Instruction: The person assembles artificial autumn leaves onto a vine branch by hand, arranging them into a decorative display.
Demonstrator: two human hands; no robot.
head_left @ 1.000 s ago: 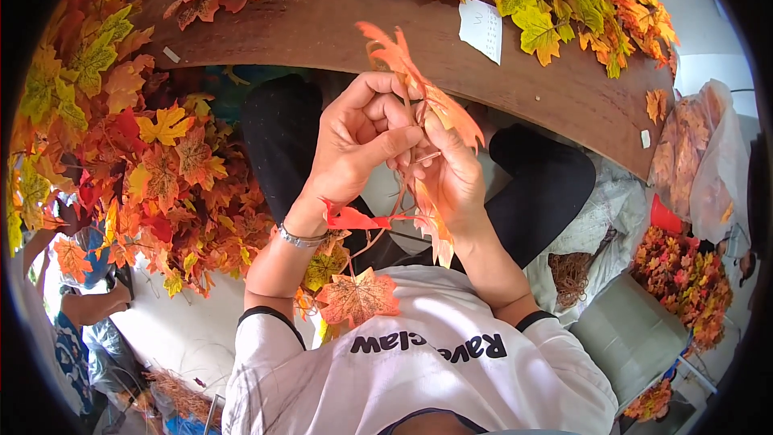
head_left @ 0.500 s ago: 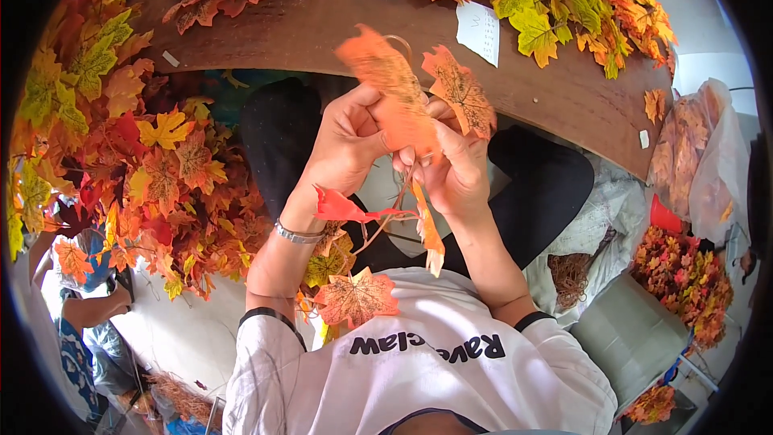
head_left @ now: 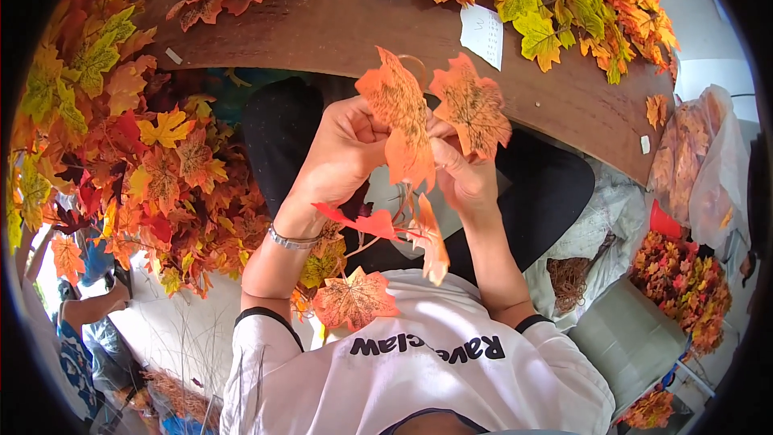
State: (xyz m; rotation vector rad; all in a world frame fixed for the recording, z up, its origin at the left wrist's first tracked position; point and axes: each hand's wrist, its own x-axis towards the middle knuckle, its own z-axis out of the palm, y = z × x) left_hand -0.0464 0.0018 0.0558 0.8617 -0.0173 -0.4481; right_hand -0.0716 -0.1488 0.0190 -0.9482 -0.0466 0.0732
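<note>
Brown table (head_left: 338, 36) spans the top; heaped autumn leaves (head_left: 173, 169) fill the left. A leaf garland (head_left: 411, 122) is held before the table's near edge, lower leaves (head_left: 431, 243) hanging. Left hand (head_left: 345, 147) and right hand (head_left: 469, 179): fingers curled closed on the garland, tips partly hidden by leaves. Smallest, a white paper (head_left: 481, 36) lies on the table.

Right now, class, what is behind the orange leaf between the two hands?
The left hand is partly behind the orange leaf; its fingertips, and anything they hold, are covered.
</note>
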